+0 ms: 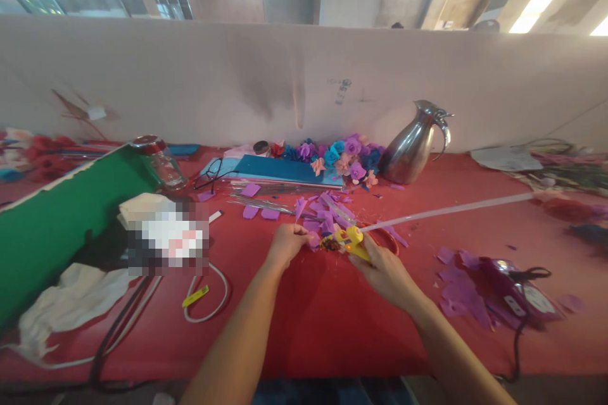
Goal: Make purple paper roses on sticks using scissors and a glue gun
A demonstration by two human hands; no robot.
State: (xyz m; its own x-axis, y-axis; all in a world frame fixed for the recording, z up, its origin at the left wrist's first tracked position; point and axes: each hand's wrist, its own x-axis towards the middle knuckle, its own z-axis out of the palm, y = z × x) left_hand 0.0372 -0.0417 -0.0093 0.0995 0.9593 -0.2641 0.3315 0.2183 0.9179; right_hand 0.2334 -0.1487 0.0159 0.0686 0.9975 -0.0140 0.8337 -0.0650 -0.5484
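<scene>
My left hand (285, 245) is closed, thumb and fingertips pinching a small purple crepe-paper flower piece (313, 240); its exact shape is too small to tell. In my right hand (387, 271) is a yellow hot glue gun (356, 245), its nozzle pointing left toward the flower piece. A long whitish glue stick (456, 207) runs from the gun's back out to the right. Dark brown residue (331, 244) shows under the nozzle. Just beyond both hands lie loose purple paper petals (327, 215) and thin wire stems (261, 204). Orange scissor handles (387, 237) rest behind the gun.
Finished paper flowers (351, 155) lie behind blue paper sheets (280, 169). A steel jug (412, 145) and a glass jar (161, 164) stand at the back. Left are a green board (61, 228) and a white cable (227, 291); right, a purple corded device (517, 291).
</scene>
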